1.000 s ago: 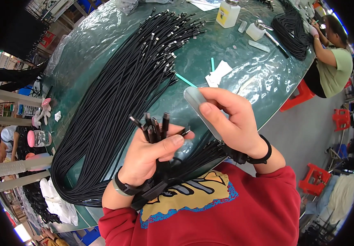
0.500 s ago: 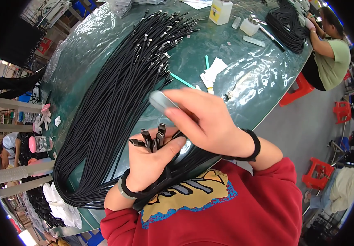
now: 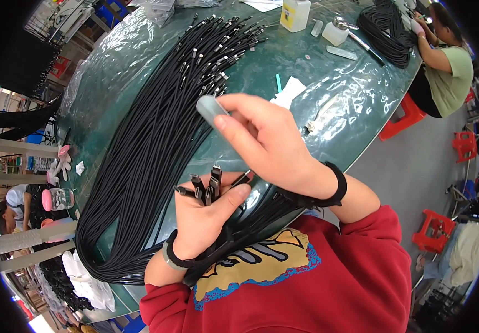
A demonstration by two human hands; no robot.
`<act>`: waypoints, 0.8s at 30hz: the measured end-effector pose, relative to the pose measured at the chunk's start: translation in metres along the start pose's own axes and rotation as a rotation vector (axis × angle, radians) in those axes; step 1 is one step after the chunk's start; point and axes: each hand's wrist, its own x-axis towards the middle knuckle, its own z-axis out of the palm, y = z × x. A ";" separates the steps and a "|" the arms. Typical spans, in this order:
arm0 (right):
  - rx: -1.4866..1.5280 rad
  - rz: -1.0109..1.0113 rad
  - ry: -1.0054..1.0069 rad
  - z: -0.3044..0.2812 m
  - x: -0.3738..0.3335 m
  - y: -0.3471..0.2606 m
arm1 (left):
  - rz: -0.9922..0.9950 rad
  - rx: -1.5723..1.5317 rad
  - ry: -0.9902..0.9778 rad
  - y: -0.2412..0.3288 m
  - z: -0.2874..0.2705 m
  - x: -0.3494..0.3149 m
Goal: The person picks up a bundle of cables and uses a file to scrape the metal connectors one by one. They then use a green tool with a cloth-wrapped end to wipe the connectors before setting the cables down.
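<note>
My left hand (image 3: 203, 219) is closed round several black USB cables (image 3: 216, 176); their plug ends stick up between thumb and fingers. One more plug (image 3: 240, 178) points out beside my left thumb. Above and to the right, my right hand (image 3: 267, 136) pinches a small translucent grey piece with a rounded end (image 3: 210, 108) between index finger and thumb; its exact kind I cannot make out. The other right fingers are curled and partly hidden. Left of both hands lies a large looped bundle of black cables (image 3: 145, 127), its plug ends fanned out at the far side.
A green table (image 3: 272, 61) under clear plastic film carries a white bottle (image 3: 295, 15), a small jar (image 3: 335, 33), a pen-like tool (image 3: 366, 49) and white paper (image 3: 290, 91). A co-worker (image 3: 444, 64) sits at the far right by another cable coil (image 3: 384, 33). Red stools (image 3: 434, 228) stand on the floor.
My right hand has risen and moved slightly left with the grey piece, away from the plugs. My left hand stays almost still, holding the cables.
</note>
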 end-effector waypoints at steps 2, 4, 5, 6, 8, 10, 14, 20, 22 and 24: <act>-0.011 0.063 -0.003 -0.001 0.001 -0.001 | -0.016 -0.018 0.034 0.000 -0.001 -0.001; 0.150 0.077 -0.033 -0.008 -0.011 -0.003 | -0.023 -0.027 0.054 0.000 -0.004 0.000; 0.230 0.084 -0.048 -0.009 -0.014 -0.003 | -0.019 -0.036 0.054 -0.001 -0.007 0.001; 0.229 0.087 -0.047 -0.006 -0.017 -0.002 | -0.020 -0.045 0.048 -0.003 -0.007 0.002; 0.115 -0.117 0.037 0.005 -0.022 0.004 | -0.023 -0.053 0.038 -0.004 -0.006 0.001; 0.056 -0.217 0.085 0.008 -0.020 0.005 | -0.015 -0.035 0.024 -0.005 -0.004 -0.001; -0.012 0.000 0.052 0.000 0.006 0.003 | -0.017 -0.047 0.058 -0.001 0.002 -0.001; 0.215 0.222 -0.020 -0.016 -0.012 0.005 | -0.032 -0.081 0.088 -0.008 -0.005 0.002; 0.251 0.249 -0.032 -0.018 -0.017 0.005 | -0.021 -0.092 0.078 -0.009 -0.005 0.003; 0.247 0.221 -0.035 -0.020 -0.021 0.003 | -0.016 -0.097 0.073 -0.009 -0.005 0.003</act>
